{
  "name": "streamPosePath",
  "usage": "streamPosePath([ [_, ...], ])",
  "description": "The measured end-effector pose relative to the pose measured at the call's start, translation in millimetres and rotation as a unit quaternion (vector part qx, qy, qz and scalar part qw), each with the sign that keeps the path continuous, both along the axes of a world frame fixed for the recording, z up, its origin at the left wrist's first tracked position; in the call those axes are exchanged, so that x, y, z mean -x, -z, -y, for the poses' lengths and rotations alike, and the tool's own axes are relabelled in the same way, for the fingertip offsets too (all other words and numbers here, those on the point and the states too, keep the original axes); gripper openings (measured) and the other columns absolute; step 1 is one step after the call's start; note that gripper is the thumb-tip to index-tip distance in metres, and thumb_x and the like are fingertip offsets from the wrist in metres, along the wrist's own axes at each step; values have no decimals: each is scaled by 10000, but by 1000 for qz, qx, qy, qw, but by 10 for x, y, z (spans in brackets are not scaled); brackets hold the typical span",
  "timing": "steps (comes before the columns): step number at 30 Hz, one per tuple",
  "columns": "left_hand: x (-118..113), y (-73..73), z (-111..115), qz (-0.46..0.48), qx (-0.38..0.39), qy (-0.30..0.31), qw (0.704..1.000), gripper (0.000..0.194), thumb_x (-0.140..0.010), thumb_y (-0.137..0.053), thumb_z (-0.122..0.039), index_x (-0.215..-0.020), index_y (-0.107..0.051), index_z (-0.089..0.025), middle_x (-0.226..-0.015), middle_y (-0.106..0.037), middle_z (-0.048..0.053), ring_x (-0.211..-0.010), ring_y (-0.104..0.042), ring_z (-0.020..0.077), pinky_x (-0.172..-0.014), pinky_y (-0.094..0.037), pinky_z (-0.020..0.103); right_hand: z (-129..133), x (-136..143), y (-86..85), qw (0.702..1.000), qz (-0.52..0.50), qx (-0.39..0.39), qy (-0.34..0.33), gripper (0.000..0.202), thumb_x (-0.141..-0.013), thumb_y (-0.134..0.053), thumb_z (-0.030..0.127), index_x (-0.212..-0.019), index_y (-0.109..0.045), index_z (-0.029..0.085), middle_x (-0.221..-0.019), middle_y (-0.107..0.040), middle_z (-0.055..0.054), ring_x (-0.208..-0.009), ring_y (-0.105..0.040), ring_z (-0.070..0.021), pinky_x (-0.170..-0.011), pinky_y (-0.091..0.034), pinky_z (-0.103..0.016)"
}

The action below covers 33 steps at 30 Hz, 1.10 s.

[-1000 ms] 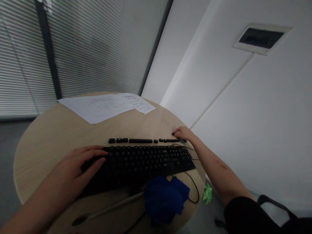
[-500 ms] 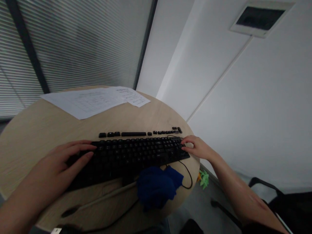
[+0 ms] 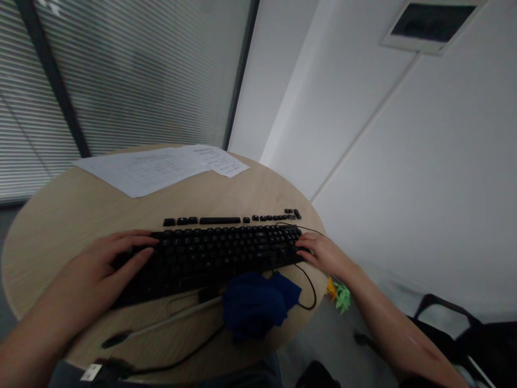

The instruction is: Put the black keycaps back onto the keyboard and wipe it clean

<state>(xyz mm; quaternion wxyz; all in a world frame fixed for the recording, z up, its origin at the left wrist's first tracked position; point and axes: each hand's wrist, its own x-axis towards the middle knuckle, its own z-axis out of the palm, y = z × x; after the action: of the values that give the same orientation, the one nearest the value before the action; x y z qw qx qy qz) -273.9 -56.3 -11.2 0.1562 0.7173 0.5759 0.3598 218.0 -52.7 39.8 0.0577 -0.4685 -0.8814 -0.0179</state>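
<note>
A black keyboard (image 3: 226, 250) lies across the round table in front of me. My left hand (image 3: 100, 269) holds its left end, with the thumb over the near side and the fingers over the far corner. At the opposite end, my right hand (image 3: 317, 250) grips the right edge with its fingertips on top. Several loose black keycaps (image 3: 181, 221) and a long spacebar key (image 3: 220, 220) are lined up just beyond the keyboard. On the near side rest a crumpled blue cloth (image 3: 254, 304) and a thin brush-like tool (image 3: 161, 324) with a dark tip, partly under the cloth.
Printed papers (image 3: 157, 167) lie at the far side of the wooden table (image 3: 44, 231). A black cable (image 3: 181, 360) runs along the near edge; another loops by the keyboard's right end. Green and orange paper shapes (image 3: 342, 298) and a black chair (image 3: 448, 310) are at the right, beside a white wall.
My right hand has shifted slightly down and left at the keyboard's right end. My left hand keeps its place on the other end. The view has moved a little.
</note>
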Motion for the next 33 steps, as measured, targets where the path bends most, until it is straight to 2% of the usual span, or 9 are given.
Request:
streamPosePath([
  [12, 10, 13, -15, -8, 13, -10, 1000, 498, -848, -487, -639, -1051, -728, -253, -1239, -719, 71, -1133, -648, 313, -1093, -453, 520, -27, 69, -165, 998, 62, 28, -7, 232, -991, -549, 222, -1123, -741, 222, -1065, -730, -82, -974, -684, -221, -853, -531, -337],
  [17, 31, 44, -24, -4, 6, -13, 1000, 500, -833, -497, -651, -1034, -734, -259, -1232, -728, 66, -1135, -653, 314, -1096, -459, 501, -56, 155, -212, 994, 111, 25, -4, 175, -947, -598, 187, -973, -766, 228, -989, -747, -69, -897, -688, -206, -783, -509, -305],
  [23, 36, 54, -32, -8, -10, -1, 1000, 477, -861, -488, -622, -1054, -730, -260, -1232, -724, 63, -1126, -655, 309, -1101, -449, 513, -3, 358, -24, 971, 227, -22, 71, 198, -897, -598, 83, -811, -751, 176, -837, -732, -120, -782, -678, -227, -677, -491, -313],
  [27, 43, 70, -51, -13, -6, -5, 1000, 476, -847, -491, -623, -1034, -737, -260, -1225, -727, 64, -1123, -658, 317, -1092, -457, 525, 56, 474, 84, 962, 257, -45, 77, 203, -859, -605, 44, -775, -753, 155, -827, -721, -162, -775, -678, -256, -642, -489, -336],
  [30, 39, 57, -48, -11, -10, -8, 1000, 490, -825, -488, -642, -1010, -741, -266, -1205, -739, 61, -1109, -671, 323, -1080, -476, 522, 70, 435, -3, 965, 250, -34, 73, 201, -870, -601, 68, -827, -767, 173, -863, -740, -141, -807, -695, -257, -680, -508, -333],
  [33, 16, 18, -32, -5, -14, -10, 1000, 493, -814, -486, -647, -993, -744, -265, -1190, -747, 65, -1100, -677, 322, -1082, -477, 523, -9, 266, -155, 977, 187, -25, 98, 220, -888, -602, 113, -915, -781, 238, -942, -772, -84, -908, -717, -241, -766, -524, -305],
])
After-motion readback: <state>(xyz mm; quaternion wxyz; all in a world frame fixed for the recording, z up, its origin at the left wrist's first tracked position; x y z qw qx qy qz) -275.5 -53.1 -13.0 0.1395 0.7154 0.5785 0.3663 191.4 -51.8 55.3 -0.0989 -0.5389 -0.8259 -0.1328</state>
